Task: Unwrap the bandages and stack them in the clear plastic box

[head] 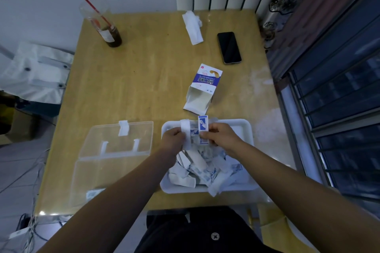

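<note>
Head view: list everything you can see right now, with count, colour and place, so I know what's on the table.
table: one, light wood, under everything.
clear plastic box: one, transparent, lid open, near left.
tray: one, white, near right.
bandage pile: many pieces, white and blue, in the tray.
carton: one, white and blue, open, lying just behind the tray.
phone: one, black, far right.
tissue: one, white, far edge.
cup: one, clear with dark drink and red straw, far left.
bandage wrapper: one, white and blue, held above the tray.
left hand: one, pinches the wrapper's white flap.
right hand: one, pinches its blue-printed flap.
</note>
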Tool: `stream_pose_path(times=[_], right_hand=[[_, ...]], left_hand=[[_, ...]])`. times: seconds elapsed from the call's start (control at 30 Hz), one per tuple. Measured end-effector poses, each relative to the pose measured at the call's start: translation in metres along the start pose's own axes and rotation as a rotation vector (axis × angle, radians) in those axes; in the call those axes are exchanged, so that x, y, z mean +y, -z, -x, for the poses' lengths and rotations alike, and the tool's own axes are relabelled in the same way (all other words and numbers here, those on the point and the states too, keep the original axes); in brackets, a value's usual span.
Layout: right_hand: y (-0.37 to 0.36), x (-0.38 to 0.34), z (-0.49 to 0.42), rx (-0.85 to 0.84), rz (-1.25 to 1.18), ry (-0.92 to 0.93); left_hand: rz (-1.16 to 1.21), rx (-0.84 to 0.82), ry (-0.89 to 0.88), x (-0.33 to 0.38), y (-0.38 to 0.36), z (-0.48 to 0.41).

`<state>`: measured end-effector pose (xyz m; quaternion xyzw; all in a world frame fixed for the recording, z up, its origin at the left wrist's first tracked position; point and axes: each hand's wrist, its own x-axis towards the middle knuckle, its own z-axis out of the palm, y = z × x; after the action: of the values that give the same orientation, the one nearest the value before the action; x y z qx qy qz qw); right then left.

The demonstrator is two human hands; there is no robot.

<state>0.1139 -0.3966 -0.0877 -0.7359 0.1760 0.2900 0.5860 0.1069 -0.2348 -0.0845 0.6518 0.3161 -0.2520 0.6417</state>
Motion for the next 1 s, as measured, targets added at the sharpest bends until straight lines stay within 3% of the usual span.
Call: stream_pose_path(times=[0.13,0.23,0.33,0.63,0.77,0.9,1.0], right_hand=[[0.000,0.000,0.006,-0.053,-0.036,-0.025],[-0.003,0.000,0.008,-0.063,-0.056,-0.063],[-0.004,0.000,0.011,-0.059,-0.077,-0.085],[0.000,-0.001,0.013,-0.074,0.000,-0.022],[0.013,0.009,0.012,-0.003,0.131,-0.069],[0.030,0.019,0.018,0.041,0.139,-0.074],[0.040,0.020,0.023,0.074,0.131,-0.049]], left_hand=[[0.354,-0.096,0.246,0.004,0.003,-0.002],[0.493,-0.244,0.279,0.002,0.009,-0.002],[0.476,-0.278,0.259,0.001,0.009,0.001],[0.150,-0.163,0.111,-0.009,0.005,0.012],[-0.426,-0.040,-0.122,-0.022,0.009,0.005],[-0.702,0.020,-0.259,-0.023,0.011,-0.006],[-0.911,0.169,-0.333,-0.022,0.011,-0.009]])
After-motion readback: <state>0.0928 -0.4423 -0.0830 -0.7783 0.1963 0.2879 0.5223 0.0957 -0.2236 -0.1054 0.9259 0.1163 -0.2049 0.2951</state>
